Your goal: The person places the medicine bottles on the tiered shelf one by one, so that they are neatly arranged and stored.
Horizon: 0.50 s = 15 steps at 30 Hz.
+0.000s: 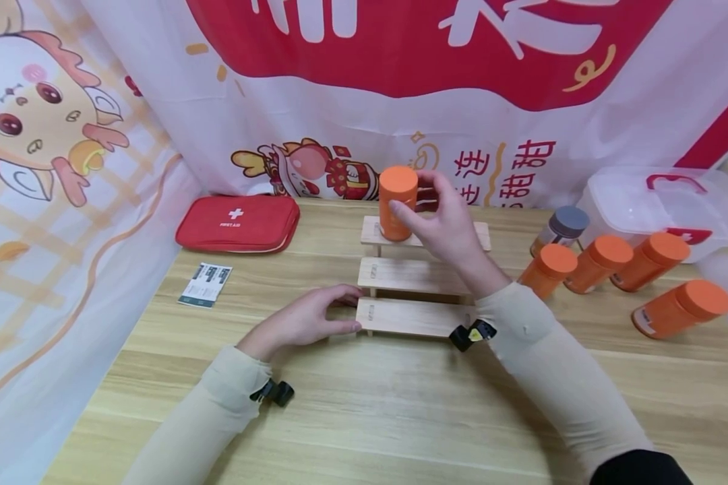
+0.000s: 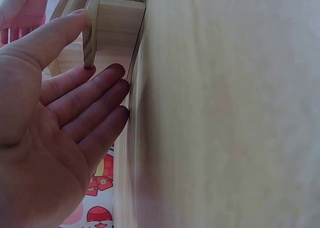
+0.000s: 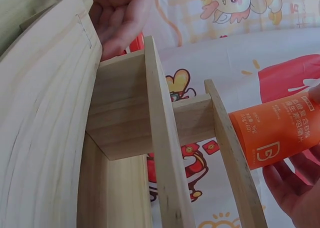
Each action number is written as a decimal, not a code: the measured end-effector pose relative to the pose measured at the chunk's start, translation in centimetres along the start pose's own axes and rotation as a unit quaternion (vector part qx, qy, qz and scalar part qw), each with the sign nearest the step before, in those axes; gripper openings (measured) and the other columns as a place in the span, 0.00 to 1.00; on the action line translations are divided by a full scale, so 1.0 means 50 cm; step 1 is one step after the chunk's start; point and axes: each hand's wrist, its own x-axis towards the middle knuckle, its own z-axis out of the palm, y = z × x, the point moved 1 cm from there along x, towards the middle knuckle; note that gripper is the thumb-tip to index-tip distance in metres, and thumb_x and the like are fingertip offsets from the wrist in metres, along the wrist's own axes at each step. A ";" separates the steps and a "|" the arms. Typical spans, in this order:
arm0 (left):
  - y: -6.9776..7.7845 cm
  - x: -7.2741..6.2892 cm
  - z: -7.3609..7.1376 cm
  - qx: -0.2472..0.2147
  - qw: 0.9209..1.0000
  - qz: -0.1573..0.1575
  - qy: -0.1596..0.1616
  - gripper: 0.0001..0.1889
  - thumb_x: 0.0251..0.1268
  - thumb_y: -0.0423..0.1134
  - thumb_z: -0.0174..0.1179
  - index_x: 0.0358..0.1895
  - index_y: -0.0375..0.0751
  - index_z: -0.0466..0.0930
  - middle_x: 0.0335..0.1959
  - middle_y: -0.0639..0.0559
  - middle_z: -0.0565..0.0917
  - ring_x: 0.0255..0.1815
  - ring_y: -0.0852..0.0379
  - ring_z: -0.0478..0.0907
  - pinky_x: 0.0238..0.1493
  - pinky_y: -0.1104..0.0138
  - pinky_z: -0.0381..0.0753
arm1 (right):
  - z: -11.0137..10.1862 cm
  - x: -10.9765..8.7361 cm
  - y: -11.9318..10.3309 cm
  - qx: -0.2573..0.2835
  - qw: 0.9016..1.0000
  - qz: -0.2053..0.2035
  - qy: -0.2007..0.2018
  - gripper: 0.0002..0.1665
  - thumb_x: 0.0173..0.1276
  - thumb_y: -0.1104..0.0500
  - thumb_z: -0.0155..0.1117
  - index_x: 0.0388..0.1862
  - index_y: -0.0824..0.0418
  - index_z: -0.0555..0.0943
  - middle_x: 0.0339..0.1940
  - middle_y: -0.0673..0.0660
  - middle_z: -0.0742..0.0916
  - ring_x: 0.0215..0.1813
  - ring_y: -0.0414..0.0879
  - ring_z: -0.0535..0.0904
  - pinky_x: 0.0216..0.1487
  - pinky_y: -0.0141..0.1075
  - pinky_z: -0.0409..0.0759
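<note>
An orange vitamin bottle (image 1: 398, 210) with a label of printed characters stands upright at the left end of the top step of a wooden three-step rack (image 1: 415, 316). My right hand (image 1: 445, 219) grips the bottle from its right side, thumb in front. In the right wrist view, the base of the bottle (image 3: 277, 133) is right at the top board. My left hand (image 1: 306, 320) is at the left end of the lowest step, thumb at its front corner and index finger at its back corner. Its other fingers extend beside the rack's side panel (image 2: 117, 25).
Several orange bottles (image 1: 682, 310) stand right of the rack, beside a grey-capped bottle (image 1: 561, 229) and a clear lidded box (image 1: 619, 202). A red first-aid pouch (image 1: 238, 223) and a printed card (image 1: 205, 285) lie at the left. A printed cloth (image 1: 352, 114) hangs behind the table.
</note>
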 end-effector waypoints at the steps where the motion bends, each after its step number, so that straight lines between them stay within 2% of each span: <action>1: 0.000 0.000 0.000 0.000 1.000 0.000 0.000 0.31 0.73 0.51 0.72 0.75 0.51 0.76 0.70 0.54 0.84 0.74 0.52 0.78 0.81 0.47 0.72 | 0.000 0.000 0.000 0.001 1.000 0.000 0.000 0.37 0.72 0.56 0.76 0.74 0.66 0.72 0.64 0.64 0.84 0.63 0.57 0.81 0.68 0.49 0.84; 9: 0.003 0.000 0.001 0.004 1.000 0.004 0.001 0.31 0.73 0.51 0.72 0.75 0.50 0.76 0.70 0.54 0.84 0.74 0.52 0.79 0.81 0.48 0.72 | -0.003 -0.005 0.004 0.003 1.000 0.003 -0.006 0.38 0.73 0.54 0.76 0.76 0.63 0.71 0.66 0.63 0.83 0.65 0.55 0.80 0.70 0.49 0.83; 15: 0.001 -0.001 0.001 0.002 1.000 0.011 0.004 0.31 0.73 0.50 0.72 0.75 0.50 0.76 0.69 0.53 0.84 0.74 0.52 0.79 0.81 0.48 0.72 | -0.016 -0.013 0.010 0.002 1.000 -0.011 -0.009 0.40 0.73 0.53 0.77 0.78 0.60 0.71 0.68 0.60 0.82 0.68 0.53 0.79 0.72 0.50 0.82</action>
